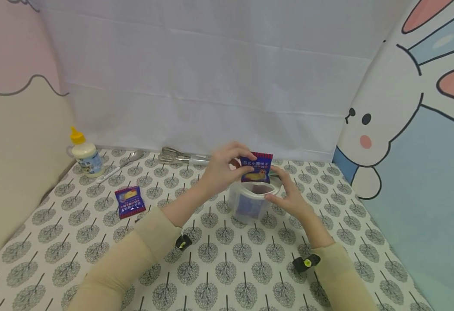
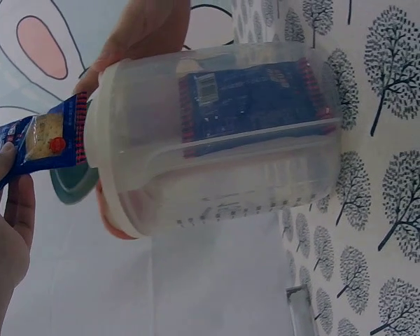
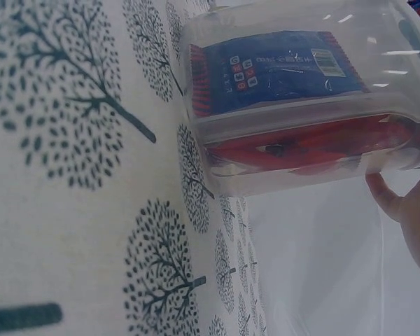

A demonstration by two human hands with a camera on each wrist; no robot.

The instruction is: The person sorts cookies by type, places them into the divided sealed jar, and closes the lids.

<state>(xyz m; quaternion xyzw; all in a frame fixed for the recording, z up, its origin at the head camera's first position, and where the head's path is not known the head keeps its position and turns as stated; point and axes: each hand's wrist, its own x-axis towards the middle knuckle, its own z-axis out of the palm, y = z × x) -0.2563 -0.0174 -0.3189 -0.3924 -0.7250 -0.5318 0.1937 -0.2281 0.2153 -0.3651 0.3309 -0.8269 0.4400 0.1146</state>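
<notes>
My left hand (image 1: pixel 228 166) pinches a blue biscuit packet (image 1: pixel 257 167) with red crimped ends. It hangs over the mouth of a clear plastic canister (image 1: pixel 248 205), its lower end close to the rim in the left wrist view. Another blue packet (image 2: pixel 255 105) shows through the canister wall, and something red (image 3: pixel 315 145) is visible through the wall in the right wrist view. My right hand (image 1: pixel 294 201) grips the canister at its rim, thumb on the near side. A greenish lid (image 2: pixel 75 183) sits beside the mouth, partly hidden.
One more blue biscuit packet (image 1: pixel 130 201) lies flat on the left of the patterned tablecloth (image 1: pixel 227 268). Behind it are a spoon (image 1: pixel 119 166) and a bottle with a yellow nozzle (image 1: pixel 87 155). Metal whisk-like utensils (image 1: pixel 182 157) lie near the back curtain.
</notes>
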